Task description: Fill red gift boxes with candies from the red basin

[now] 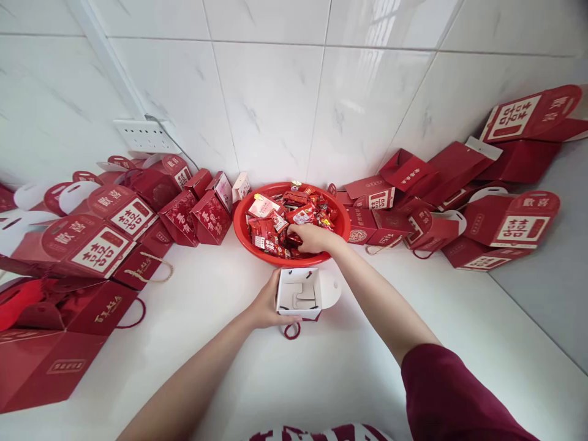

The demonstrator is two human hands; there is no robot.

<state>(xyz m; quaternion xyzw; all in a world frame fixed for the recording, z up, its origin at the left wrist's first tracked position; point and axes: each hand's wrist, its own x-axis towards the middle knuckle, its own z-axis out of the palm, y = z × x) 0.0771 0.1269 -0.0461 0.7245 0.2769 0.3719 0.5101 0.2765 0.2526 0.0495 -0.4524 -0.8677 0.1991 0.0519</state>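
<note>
My left hand [266, 303] grips the left side of a small open gift box [299, 294], white inside and upright on the white counter, with a red cord loop hanging at its front. My right hand [311, 237] reaches into a round red basin [243, 236] full of red-wrapped sweets [275, 220], its fingers curled down among the packets. What the fingers hold, if anything, is hidden. The basin stands just behind the open box.
Many red gift boxes with white labels are piled at the left [98, 245] and right [509, 223] of the basin along the tiled wall. A white power socket [144, 136] sits on the wall at the back left. A grey surface [551, 282] adjoins at the right.
</note>
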